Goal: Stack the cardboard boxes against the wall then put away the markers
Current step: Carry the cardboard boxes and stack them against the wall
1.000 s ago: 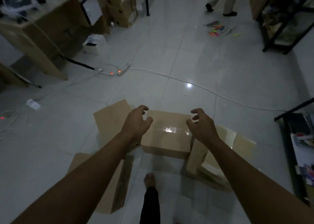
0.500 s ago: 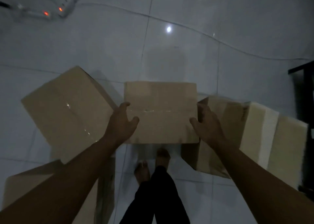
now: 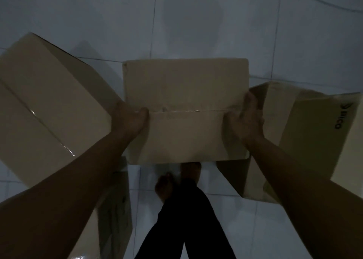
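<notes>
A taped brown cardboard box (image 3: 184, 85) lies on the tiled floor right in front of me. My left hand (image 3: 127, 119) grips its left side, thumb on the top by the tape seam. My right hand (image 3: 244, 119) clasps its right side the same way. A larger taped box (image 3: 49, 101) lies tilted to the left, touching my left hand's side. Another box with black lettering (image 3: 306, 133) lies on its side at the right. The markers are out of view.
A further flat box (image 3: 115, 209) lies under my left forearm at the lower left. My bare feet (image 3: 167, 186) and dark trouser legs stand just behind the middle box. A white cable (image 3: 322, 3) crosses the pale floor tiles at the top right.
I have bent lower and the view has tipped down onto the boxes. Both hands, open above the middle box a second ago, have closed on its two sides.
</notes>
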